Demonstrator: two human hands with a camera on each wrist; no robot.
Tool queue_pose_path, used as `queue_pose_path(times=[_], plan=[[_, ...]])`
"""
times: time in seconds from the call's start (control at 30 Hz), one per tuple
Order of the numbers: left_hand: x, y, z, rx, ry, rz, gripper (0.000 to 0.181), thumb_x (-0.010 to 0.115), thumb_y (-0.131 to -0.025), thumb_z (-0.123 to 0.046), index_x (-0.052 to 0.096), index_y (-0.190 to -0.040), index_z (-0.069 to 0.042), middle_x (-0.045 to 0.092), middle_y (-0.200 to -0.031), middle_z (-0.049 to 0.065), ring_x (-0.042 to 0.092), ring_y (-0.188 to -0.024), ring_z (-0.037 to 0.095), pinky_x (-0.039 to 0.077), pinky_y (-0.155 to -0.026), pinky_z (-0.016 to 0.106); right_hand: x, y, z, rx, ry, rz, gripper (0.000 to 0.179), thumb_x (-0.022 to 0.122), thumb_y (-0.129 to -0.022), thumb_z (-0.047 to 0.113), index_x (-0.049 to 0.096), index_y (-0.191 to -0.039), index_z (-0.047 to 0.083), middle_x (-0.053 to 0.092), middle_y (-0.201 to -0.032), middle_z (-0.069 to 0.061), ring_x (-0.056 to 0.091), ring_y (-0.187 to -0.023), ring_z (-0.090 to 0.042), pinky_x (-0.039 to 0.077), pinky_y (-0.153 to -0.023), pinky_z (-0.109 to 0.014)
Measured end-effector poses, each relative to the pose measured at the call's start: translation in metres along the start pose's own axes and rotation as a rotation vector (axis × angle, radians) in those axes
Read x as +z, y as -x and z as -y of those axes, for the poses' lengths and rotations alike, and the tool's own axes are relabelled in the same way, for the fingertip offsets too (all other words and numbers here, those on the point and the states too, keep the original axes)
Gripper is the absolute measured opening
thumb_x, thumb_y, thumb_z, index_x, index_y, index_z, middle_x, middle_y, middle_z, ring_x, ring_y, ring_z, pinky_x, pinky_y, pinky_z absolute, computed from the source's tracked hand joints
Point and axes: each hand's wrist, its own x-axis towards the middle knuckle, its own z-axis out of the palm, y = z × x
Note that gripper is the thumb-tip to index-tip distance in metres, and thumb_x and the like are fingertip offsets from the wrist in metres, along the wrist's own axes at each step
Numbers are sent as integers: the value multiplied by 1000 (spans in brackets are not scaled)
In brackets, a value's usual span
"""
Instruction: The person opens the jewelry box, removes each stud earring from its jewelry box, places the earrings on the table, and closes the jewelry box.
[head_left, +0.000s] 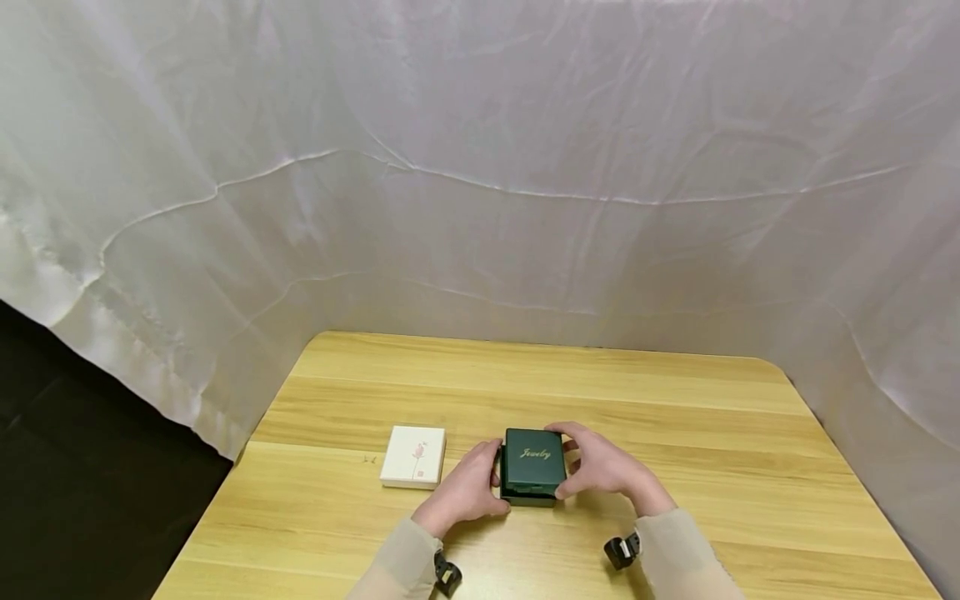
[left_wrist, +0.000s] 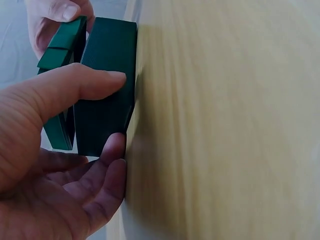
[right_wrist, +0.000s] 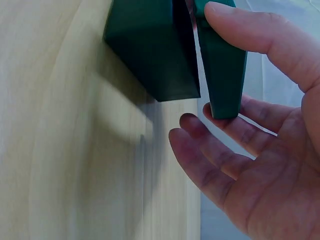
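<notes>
A dark green jewelry box, its lid lettered "Jewelry" in gold, is at the front middle of the table. In the left wrist view a narrow gap parts the lid from the deeper box base. My left hand grips the base, thumb on one side and fingertips at the opposite edge. From the right, my right hand holds the lid between thumb and fingers. Its other fingers extend below the lid, touching nothing. The inside of the box is hidden.
A white square box with a pink flower print lies left of my left hand. The wooden table has pale curtains behind and beside it. Small black cameras are strapped to both wrists.
</notes>
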Motion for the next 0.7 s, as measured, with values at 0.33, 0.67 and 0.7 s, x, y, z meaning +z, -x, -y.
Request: queue_pose_path(times=[0.33,0.67,0.7], plan=[[-1,1,2,14,24,-4,97,90,-64,-13,38,-143,7,51,-93,-4,51,-74,6,46,-78,25,-13,-3,0,20,21,-84,100,90,-66,6,35,-149,8,43,-141,-23,55,-111,-39,52,-83,-47],[-1,2,0,10,7,-5,95,89,-64,-13,40,-142,9,52,-92,-3,49,-72,3,47,-78,26,-25,-17,-6,32,17,-166,95,90,-66,9,38,-145,4,50,-135,-20,54,-115,-40,51,-86,-46],[-1,2,0,11,4,-7,95,89,-64,-13,40,-142,9,52,-92,-3,49,-71,3,47,-78,26,-27,-18,-7,29,21,-168,94,89,-66,8,38,-145,3,51,-135,-21,54,-115,-40,50,-85,-46]])
